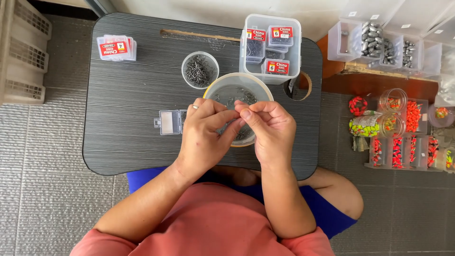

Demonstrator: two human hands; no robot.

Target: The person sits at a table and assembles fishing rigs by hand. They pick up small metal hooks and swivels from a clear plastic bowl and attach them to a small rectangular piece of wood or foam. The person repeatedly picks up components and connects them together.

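Observation:
My left hand (204, 133) and my right hand (268, 127) meet over a round clear bowl (222, 85) that holds several small metal fish hooks. The fingertips of both hands pinch together above the bowl's middle; whatever they hold is too small to make out, likely a hook. A ring sits on a finger of my left hand. Just left of that hand lies a small clear hinged box (169, 122), open on the dark striped lap table (128, 95).
A small clear cup of hooks (199, 70) stands behind the bowl. A clear tub of red-labelled hook packets (271, 46) sits at the back, a packet stack (116, 48) at the far left. Bins of sinkers (374, 40) and bright floats (403, 137) line the floor at right.

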